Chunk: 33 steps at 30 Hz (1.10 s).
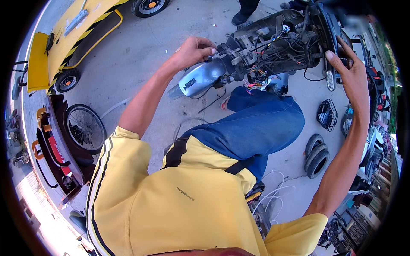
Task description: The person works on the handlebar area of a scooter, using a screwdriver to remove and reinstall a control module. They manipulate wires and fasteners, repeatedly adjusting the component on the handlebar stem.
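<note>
A partly stripped scooter (256, 55) stands in front of me, its frame and wiring bare. My left hand (196, 52) is at its silver-blue front mudguard (200, 77), fingers curled in a pinch at the upper edge; whatever lies between them is too small to make out. On the far right, my right hand (351, 70) grips the black end part (331, 36) of the scooter, thumb on the near side and fingers partly hidden. A small lamp (330, 80) hangs just below that hand. Loose coloured wires (256, 77) dangle from the middle of the frame, above my knee.
Black tyres (317, 158) lie on the ground to the right, near a black wire basket (326, 114). At left are a yellow cart (51, 64) with black stripes, a spoked wheel (85, 128) and a dark red vehicle body (64, 158). Another person's shoe (240, 18) shows beyond the scooter.
</note>
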Motion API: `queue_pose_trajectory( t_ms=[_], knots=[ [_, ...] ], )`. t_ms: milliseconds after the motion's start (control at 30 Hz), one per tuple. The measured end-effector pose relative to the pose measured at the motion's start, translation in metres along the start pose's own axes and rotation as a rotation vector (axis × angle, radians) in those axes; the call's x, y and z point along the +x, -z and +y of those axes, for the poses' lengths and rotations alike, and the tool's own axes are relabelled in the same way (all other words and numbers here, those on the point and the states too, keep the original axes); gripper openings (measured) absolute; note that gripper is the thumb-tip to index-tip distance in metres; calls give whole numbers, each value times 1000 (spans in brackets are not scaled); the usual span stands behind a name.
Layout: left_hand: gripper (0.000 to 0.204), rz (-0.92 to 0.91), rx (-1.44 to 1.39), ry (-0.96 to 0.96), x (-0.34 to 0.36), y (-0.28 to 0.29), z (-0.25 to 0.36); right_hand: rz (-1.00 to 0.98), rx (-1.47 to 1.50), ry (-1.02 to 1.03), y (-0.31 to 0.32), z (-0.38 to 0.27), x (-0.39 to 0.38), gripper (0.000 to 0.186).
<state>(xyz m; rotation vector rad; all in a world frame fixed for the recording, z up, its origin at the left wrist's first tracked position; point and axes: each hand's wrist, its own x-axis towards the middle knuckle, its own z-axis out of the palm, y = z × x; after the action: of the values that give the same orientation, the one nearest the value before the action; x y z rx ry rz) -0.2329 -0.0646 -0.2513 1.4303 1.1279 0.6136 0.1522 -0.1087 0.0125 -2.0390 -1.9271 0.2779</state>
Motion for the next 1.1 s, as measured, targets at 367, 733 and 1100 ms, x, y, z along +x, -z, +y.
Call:
queue_pose_trajectory(
  t_ms=[367, 733, 1100],
  knots=[
    [35, 152, 930, 158, -59, -63, -163, 81, -155, 13, -9, -2, 5, 90],
    [25, 165, 693, 93, -66, -64, -124, 245, -281, -60, -16, -18, 1, 69],
    [12, 126, -313, -248, -33, -96, 56, 375, 113, -46, -16, 1, -25, 75]
  ],
)
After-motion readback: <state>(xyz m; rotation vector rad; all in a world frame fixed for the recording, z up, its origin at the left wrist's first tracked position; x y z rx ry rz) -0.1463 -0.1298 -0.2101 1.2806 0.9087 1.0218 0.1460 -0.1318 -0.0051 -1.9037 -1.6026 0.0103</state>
